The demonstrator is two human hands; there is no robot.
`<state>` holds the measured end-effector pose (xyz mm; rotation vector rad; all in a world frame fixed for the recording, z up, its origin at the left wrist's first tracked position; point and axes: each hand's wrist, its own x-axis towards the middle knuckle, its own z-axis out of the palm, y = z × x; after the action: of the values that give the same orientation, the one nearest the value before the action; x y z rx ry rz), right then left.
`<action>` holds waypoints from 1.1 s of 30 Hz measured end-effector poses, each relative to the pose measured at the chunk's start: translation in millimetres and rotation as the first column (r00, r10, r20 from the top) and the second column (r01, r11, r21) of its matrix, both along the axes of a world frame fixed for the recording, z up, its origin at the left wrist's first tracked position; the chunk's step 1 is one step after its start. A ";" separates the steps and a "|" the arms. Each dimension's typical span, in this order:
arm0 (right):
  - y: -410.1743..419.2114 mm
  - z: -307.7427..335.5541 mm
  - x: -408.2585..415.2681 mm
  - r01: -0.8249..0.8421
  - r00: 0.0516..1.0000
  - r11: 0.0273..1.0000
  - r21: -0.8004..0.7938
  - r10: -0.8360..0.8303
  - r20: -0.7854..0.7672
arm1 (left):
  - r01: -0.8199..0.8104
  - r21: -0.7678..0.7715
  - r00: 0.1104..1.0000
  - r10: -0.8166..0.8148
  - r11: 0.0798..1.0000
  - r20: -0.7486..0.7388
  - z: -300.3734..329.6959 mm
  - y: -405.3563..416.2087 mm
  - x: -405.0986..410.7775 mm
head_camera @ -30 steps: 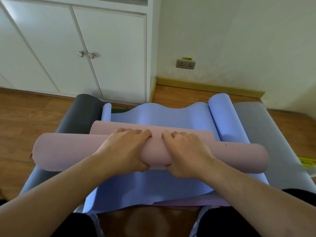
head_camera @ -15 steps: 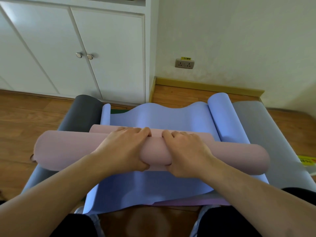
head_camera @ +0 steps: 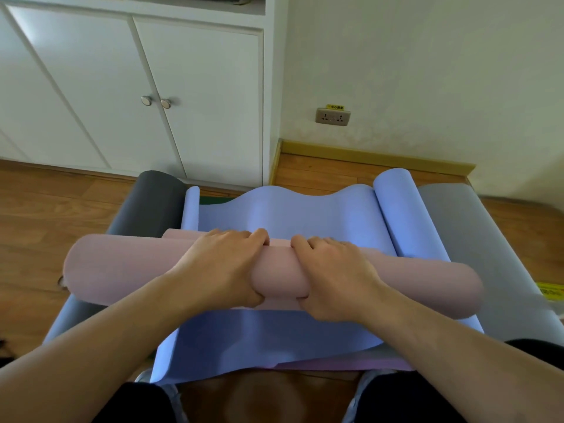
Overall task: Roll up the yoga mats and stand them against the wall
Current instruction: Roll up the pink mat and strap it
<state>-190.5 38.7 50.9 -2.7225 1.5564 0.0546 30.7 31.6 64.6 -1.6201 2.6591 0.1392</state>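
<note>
A pink yoga mat (head_camera: 122,270) lies rolled into a thick tube across the pile, left to right. My left hand (head_camera: 225,267) and my right hand (head_camera: 332,276) grip its middle side by side, fingers curled over the far side and thumbs under the near side. A short pink flap (head_camera: 183,234) still lies flat just beyond the roll. Beneath it spreads a wavy blue mat (head_camera: 290,212), its side edges curled up. A dark grey mat (head_camera: 149,206) shows at the left and a light grey mat (head_camera: 476,239) at the right.
White cupboard doors (head_camera: 146,87) with two round knobs stand ahead on the left. A pale wall (head_camera: 427,71) with a socket (head_camera: 332,116) and a yellow skirting board rises ahead on the right. Wooden floor (head_camera: 36,215) surrounds the mats. My knees frame the bottom edge.
The pink roll has turned slightly forward under both hands, leaving less flat flap beyond it. The view has tilted up a little.
</note>
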 end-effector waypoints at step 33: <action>2.4 -2.5 5.8 0.007 1.000 1.000 -0.015 -0.007 -0.009 | 0.022 -0.024 1.000 -0.022 0.999 -0.013 -0.2 -2.0 2.6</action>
<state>-184.6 41.1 48.3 -2.7314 1.5751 0.0559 33.3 29.6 64.3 -1.6020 2.6973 0.1181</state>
